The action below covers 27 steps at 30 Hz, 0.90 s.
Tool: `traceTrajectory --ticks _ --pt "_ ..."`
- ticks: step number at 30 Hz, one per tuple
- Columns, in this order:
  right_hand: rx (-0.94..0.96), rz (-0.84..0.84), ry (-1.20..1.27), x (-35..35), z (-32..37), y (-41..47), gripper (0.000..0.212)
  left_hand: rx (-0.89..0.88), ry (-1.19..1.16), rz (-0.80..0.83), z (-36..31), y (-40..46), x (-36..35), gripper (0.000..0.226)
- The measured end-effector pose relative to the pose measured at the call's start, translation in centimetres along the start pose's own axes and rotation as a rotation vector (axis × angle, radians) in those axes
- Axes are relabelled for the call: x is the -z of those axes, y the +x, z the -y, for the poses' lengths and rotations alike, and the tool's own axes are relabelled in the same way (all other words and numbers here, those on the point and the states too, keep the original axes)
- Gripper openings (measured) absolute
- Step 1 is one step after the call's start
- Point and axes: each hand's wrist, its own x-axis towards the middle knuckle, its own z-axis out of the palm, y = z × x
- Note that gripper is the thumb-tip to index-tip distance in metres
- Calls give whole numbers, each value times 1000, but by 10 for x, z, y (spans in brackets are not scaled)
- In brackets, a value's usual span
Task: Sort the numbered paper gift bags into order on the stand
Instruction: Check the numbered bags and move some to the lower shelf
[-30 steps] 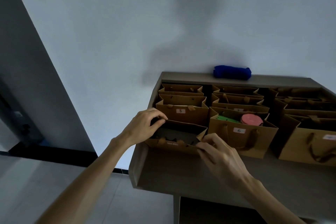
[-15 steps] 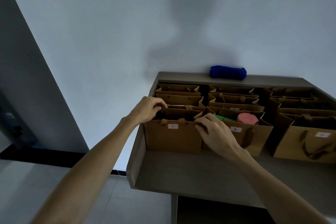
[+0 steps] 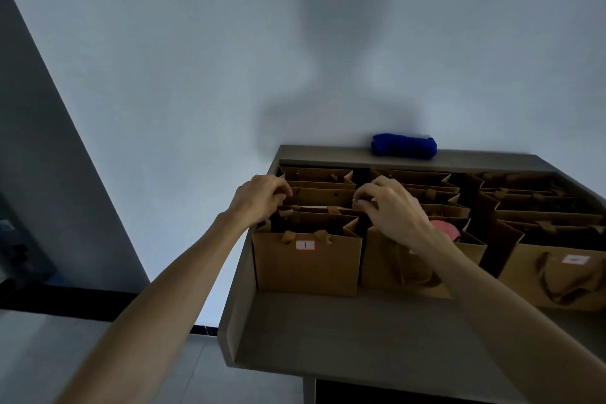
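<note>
Pale wall backs a grey stand [image 3: 249, 275] right of centre, its brown bags in rows. Bag 1 [image 3: 306, 261] stands front-left, nearest. Just behind it, left hand [image 3: 259, 198] and right hand [image 3: 388, 210] pinch, fingers curled, the ends of the second bag [image 3: 323, 197], long axis left-right. Contents hidden; a pink lid [image 3: 447, 229] shows beside.

Place: plain indoor room, kind unclear.
Evidence: bare pale wall [image 3: 164, 59] across upper frame, tiled floor [image 3: 49, 354] lower left, grey stand [image 3: 344, 338] with rows of paper bags [image 3: 308, 266].
</note>
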Motion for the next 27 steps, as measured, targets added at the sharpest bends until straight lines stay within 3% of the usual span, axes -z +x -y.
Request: traceTrajectory --ticks 7,20,27 --pt "-4 292 -122 1 -7 17 23 20 34 143 3 0 -5 15" --pt "115 388 -270 4 -1 0 27 -22 -72 306 14 -15 9 16" --pt "94 396 -275 4 -1 7 27 -7 -127 298 16 -11 9 14"
